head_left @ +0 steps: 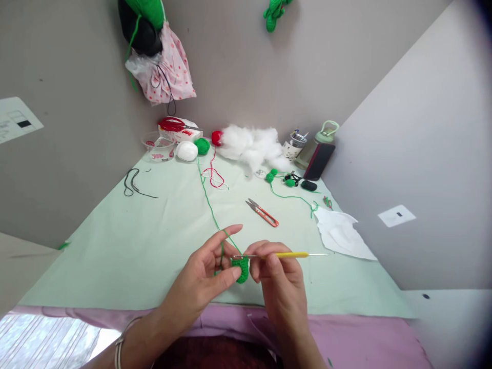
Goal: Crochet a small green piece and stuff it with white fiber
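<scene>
The left hand (207, 274) pinches a small green piece (242, 269) above the table (134, 246), yarn (209, 205) over one finger. The right hand (279, 279) grips the hook (284, 254), its tip probably in a stitch. Next it needs a steady pull through.

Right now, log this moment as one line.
left hand: pinches green crochet piece, yarn over finger | right hand: holds yellow crochet hook | thread snips beyond

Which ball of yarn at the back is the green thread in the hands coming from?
The green ball, between the white ball and the red one. Its strand runs down the table to the left hand.
</scene>
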